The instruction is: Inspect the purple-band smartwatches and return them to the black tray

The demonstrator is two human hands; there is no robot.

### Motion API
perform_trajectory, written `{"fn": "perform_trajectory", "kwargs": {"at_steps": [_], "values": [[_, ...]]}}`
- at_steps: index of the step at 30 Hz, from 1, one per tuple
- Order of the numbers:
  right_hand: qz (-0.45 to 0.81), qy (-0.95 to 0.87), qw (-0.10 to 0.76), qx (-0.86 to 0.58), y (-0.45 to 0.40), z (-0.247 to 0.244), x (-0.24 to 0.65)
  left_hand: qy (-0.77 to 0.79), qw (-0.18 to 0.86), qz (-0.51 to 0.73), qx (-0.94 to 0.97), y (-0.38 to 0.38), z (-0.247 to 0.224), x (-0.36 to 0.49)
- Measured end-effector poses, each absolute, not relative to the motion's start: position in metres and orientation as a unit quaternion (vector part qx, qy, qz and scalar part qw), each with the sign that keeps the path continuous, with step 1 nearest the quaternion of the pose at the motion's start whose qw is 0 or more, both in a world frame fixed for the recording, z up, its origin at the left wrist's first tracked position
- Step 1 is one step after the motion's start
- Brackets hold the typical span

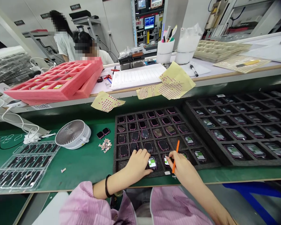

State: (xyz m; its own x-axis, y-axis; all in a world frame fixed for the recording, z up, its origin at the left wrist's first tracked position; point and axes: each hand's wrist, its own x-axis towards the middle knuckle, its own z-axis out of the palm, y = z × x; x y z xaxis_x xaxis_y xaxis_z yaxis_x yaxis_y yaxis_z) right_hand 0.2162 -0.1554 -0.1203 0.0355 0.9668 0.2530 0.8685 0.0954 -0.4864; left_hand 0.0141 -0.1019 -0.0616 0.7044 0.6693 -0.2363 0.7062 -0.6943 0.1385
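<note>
My left hand (pixel 137 162) lies over the front of a black foam tray (pixel 117 164), thumb apart from its bent fingers. A watch body with a lit green-and-white screen (pixel 152 162) sits beside that thumb; whether the hand touches it I cannot tell. My right hand (pixel 183 165) is closed around an orange stick (pixel 177 150), held upright and slightly tilted. By its fingertips is a second lit watch (pixel 165 160), partly hidden by the hand. Dark-screened watches (pixel 163 144) fill many compartments behind both hands. A small white piece (pixel 167 172) lies on the tray's front edge.
A second foam tray (pixel 215 148) of watches adjoins on the right. Leftward are a white fan (pixel 72 134), two dark watches (pixel 103 133), a pile of small pieces (pixel 105 145) and a clear plastic tray (pixel 35 153). Yellow sheets (pixel 176 82) hang from the shelf; pink foam trays (pixel 70 89) stand above.
</note>
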Motion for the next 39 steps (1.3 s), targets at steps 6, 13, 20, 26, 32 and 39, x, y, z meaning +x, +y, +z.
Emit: {"fn": "perform_trajectory", "kwargs": {"at_steps": [6, 13, 20, 26, 32, 39], "values": [[0.196, -0.653, 0.316, -0.66, -0.152, -0.131, 0.211, 0.367, 0.091, -0.112, 0.919, -0.101, -0.069, 0.029], [0.292, -0.619, 0.367, -0.63, -0.151, -0.127, 0.21, 0.366, 0.277, 0.019, 0.888, -0.079, -0.079, 0.021], [0.523, -0.488, 0.457, -0.529, -0.116, -0.072, 0.226, 0.343, 0.618, 0.252, 0.661, -0.047, -0.024, 0.02], [0.59, -0.511, 0.462, -0.422, -0.064, -0.012, 0.226, 0.318, 0.599, 0.376, 0.631, -0.03, 0.017, 0.021], [0.549, -0.577, 0.454, -0.4, -0.033, 0.007, 0.215, 0.342, 0.571, 0.384, 0.64, -0.022, 0.013, 0.013], [0.536, -0.56, 0.47, -0.422, -0.022, 0.003, 0.207, 0.381, 0.537, 0.402, 0.637, -0.011, 0.005, 0.012]]}}
